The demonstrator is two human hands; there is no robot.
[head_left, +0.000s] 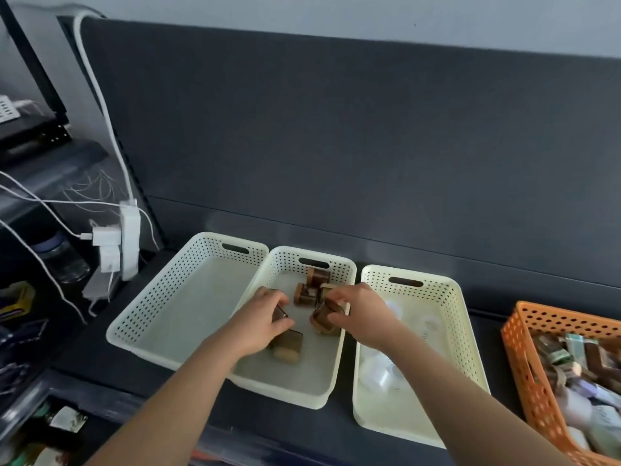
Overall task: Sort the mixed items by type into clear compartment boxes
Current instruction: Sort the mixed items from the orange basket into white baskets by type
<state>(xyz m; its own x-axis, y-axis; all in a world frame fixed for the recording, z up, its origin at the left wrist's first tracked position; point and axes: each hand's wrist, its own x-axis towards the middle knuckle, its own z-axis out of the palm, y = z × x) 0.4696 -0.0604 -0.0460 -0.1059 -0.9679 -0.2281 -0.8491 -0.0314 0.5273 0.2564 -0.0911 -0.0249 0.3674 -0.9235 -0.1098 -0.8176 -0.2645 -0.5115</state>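
Dim, even light; soft shadows; slight blur; wide-angle bending at edges

There are three cream baskets in a row: the left one (174, 307), the middle one (312, 388) and the right one (460, 331). One orange basket (524, 358) sits at the far right. About five little brown boxes (305, 295) are in the middle basket. Two hands reach in, the left hand (260, 319) and the right hand (361, 311).

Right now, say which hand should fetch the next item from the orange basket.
Right. The right hand is nearer the orange basket at far right; the left hand would cross over it.
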